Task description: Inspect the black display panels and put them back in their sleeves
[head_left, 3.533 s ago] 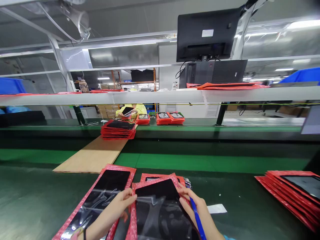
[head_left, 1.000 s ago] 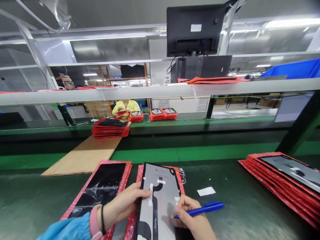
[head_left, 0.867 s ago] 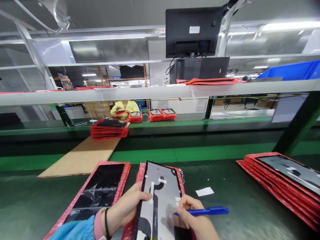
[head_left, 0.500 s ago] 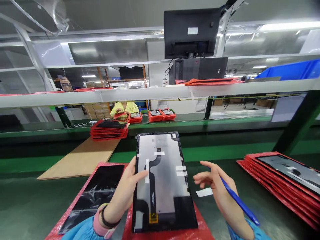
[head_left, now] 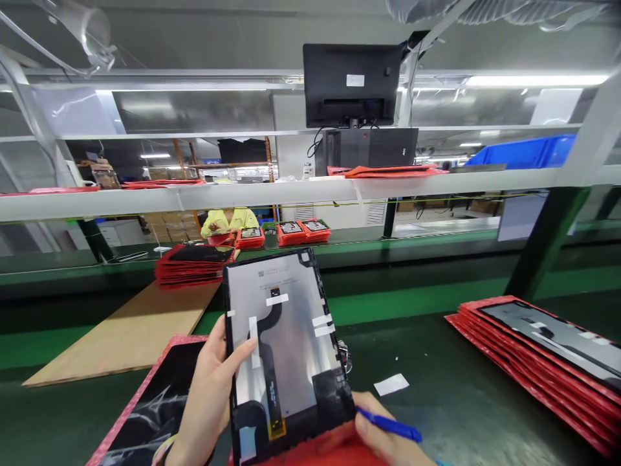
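Observation:
My left hand (head_left: 209, 388) grips the left edge of a tablet display panel (head_left: 286, 349), held up with its grey back, black flex cable and white tape strips facing me. My right hand (head_left: 383, 437) sits low at the panel's bottom right corner, closed around a blue pen (head_left: 391, 426). Under the panel lies a red bubble-wrap pouch (head_left: 320, 446). To the left, another red pouch with a dark panel (head_left: 145, 414) rests on the dark green bench (head_left: 460, 401).
A stack of red pouches with panels (head_left: 543, 349) lies at the right. A white slip (head_left: 391, 384) lies on the bench. A wooden board (head_left: 126, 336) and another red stack (head_left: 191, 264) sit beyond. A person in yellow (head_left: 224, 221) works across the line. A monitor (head_left: 352, 84) hangs overhead.
The panel was lifted off its red pouch and raised toward me, tilting left. My right hand went from marking the panel with the pen, to open beside it, then down to its lower corner.

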`<state>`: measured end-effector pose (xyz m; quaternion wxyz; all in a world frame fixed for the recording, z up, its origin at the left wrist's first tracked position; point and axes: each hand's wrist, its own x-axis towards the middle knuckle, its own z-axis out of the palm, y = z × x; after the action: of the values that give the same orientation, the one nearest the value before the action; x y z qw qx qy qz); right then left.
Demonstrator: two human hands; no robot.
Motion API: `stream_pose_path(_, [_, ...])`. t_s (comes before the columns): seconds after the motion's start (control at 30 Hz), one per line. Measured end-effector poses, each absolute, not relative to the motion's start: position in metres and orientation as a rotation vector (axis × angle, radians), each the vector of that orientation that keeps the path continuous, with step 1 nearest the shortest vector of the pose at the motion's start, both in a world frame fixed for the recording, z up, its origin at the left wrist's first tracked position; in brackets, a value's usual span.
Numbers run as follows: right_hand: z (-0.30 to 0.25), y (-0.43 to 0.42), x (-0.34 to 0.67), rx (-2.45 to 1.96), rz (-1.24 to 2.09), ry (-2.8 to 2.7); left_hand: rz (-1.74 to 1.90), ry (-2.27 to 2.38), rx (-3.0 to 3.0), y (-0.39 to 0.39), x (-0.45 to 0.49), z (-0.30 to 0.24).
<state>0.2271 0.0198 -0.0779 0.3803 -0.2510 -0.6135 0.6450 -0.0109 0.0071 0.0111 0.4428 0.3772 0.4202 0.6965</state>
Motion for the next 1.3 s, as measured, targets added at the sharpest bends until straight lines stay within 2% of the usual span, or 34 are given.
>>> stream_pose_path(0.13, [-0.085, 0.017, 0.23, -0.548, 1.685, -1.808, 1.798, 1.041, 0.862, 0.005, -0.013, 0.017])
stream_pose_path(0.3, [-0.062, 0.018, 0.238, -0.584, 1.443, -1.974, 1.812, 1.066, 0.828, 0.004, -0.01, 0.022])
stream_pose_path(0.43, [-0.027, 0.021, 0.245, -0.835, 1.201, -1.748, 1.795, 1.089, 0.814, 0.003, -0.009, 0.021])
stream_pose_path(0.6, [0.004, 0.031, 0.233, -0.766, 1.256, -1.518, 1.725, 1.074, 0.805, 0.0, -0.003, 0.02])
stream_pose_path(0.9, [0.011, 0.054, 0.202, -0.861, 1.024, -1.557, 1.847, 1.197, 0.856, -0.01, 0.017, 0.023])
stream_pose_path(1.13, [0.001, 0.069, 0.197, -0.863, 1.064, -1.487, 1.894, 1.225, 0.963, -0.005, 0.014, 0.01])
stream_pose_path(1.2, [-0.001, 0.069, 0.2, -0.786, 1.175, -1.36, 1.99, 1.404, 1.14, -0.003, 0.015, 0.004])
stream_pose_path(1.3, [-0.005, 0.065, 0.205, -0.464, 1.515, -1.187, 2.062, 1.516, 1.523, 0.001, 0.02, -0.003])
